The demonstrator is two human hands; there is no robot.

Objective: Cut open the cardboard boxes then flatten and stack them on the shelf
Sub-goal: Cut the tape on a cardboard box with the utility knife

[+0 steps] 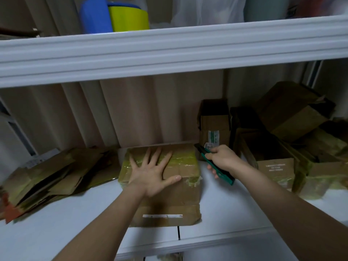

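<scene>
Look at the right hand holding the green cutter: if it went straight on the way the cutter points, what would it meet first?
Probably the small upright brown cardboard box with the white label, just beyond the green utility cutter in the right hand; depth is unclear.

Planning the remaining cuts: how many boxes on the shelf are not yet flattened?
About 5: one under the left hand, four piled at right; more may be hidden.

A brown cardboard box (163,183) banded in yellowish tape is lying on the white shelf (56,228); right of the box, a green-and-black cutter (212,162) is showing.
</scene>
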